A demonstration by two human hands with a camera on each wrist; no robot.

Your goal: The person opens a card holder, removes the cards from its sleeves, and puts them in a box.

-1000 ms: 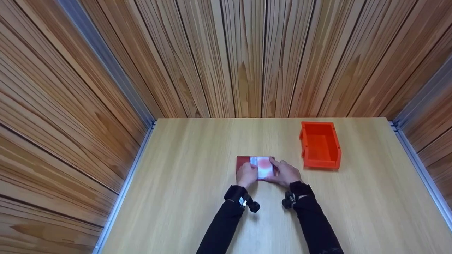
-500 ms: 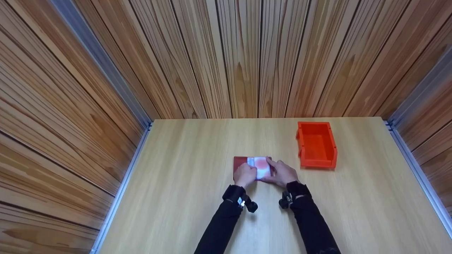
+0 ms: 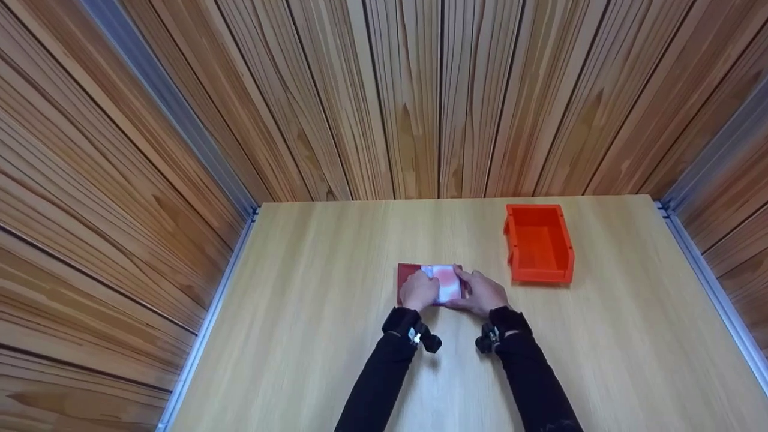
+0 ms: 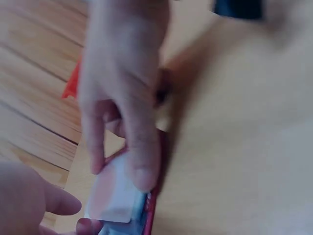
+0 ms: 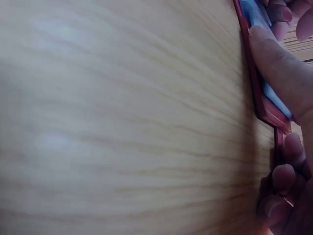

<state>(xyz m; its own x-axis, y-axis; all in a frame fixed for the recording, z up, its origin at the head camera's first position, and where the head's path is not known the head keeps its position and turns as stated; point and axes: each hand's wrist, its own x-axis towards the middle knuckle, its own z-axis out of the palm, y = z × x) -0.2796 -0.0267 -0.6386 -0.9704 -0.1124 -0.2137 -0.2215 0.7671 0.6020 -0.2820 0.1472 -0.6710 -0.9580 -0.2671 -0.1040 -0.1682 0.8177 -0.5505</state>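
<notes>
A flat red cover [image 3: 408, 273] lies on the table, with a pale, thin rectangular packet [image 3: 444, 283] on its right part. This packet has a pink patch and a light blue edge [image 4: 139, 203]. My left hand [image 3: 419, 291] is curled over the packet's left end, and its fingertips [image 5: 279, 13] pinch there. From the right, my right hand [image 3: 483, 294] grips cover and packet together, index finger at the far side and thumb [image 5: 281, 63] along the near side. In the right wrist view its other fingers curl beside the cover's red edge [image 5: 252, 78]. The left palm hides part of the cover.
An orange-red open bin [image 3: 540, 245] stands toward the back right of the light wood table [image 3: 312, 288]. Wood-panelled walls [image 3: 414, 102] with metal corner rails [image 3: 222, 258] enclose the table at the back and sides.
My left hand has shifted slightly to the right over the packet, covering more of its blue end. The right hand keeps its grip. The whole head view has shifted a little.
</notes>
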